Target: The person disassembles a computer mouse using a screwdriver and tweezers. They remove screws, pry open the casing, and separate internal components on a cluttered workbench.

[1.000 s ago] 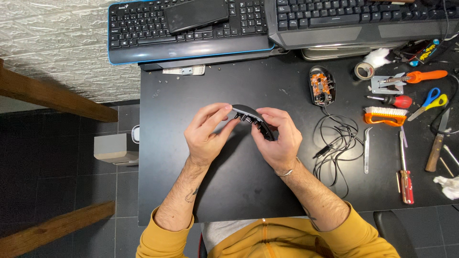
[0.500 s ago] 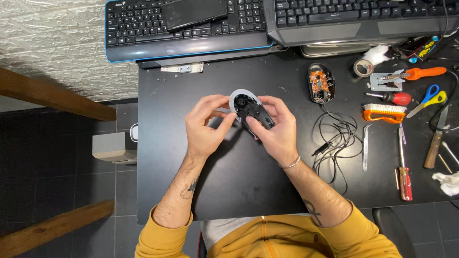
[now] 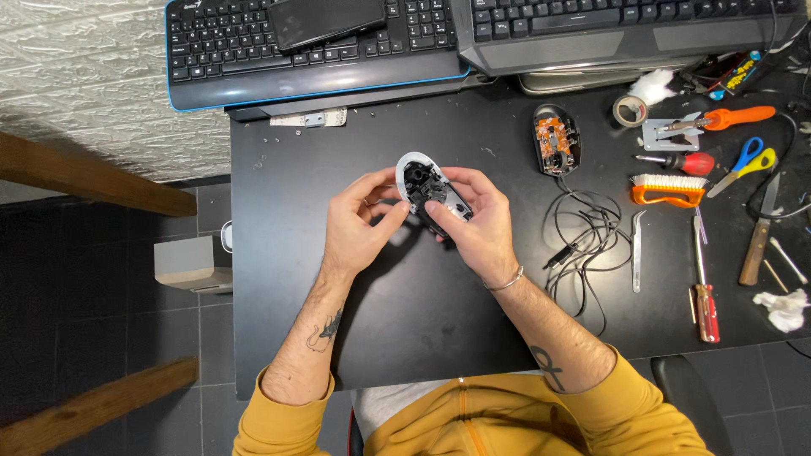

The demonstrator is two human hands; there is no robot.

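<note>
Both hands hold a computer mouse top shell (image 3: 427, 190) above the black desk (image 3: 279, 253), its open underside turned up, showing a white rim and black inner ribs. My left hand (image 3: 359, 224) grips its left edge with thumb and fingers. My right hand (image 3: 480, 224) cradles it from the right, thumb pressed on the inner part. The mouse's base (image 3: 556, 139) with an orange circuit board lies at the back right, its black cable (image 3: 583, 241) coiled in front of it.
Two keyboards (image 3: 312, 51) and a dark phone (image 3: 329, 19) lie at the back. At right lie an orange brush (image 3: 667, 191), tweezers (image 3: 638, 252), red screwdrivers (image 3: 705, 295), scissors (image 3: 743, 165), a tape roll (image 3: 628, 110) and a wooden-handled tool (image 3: 754, 245).
The shell has been turned over in my hands, from dark outer side up to open underside up, and lifted slightly toward the back of the desk.
</note>
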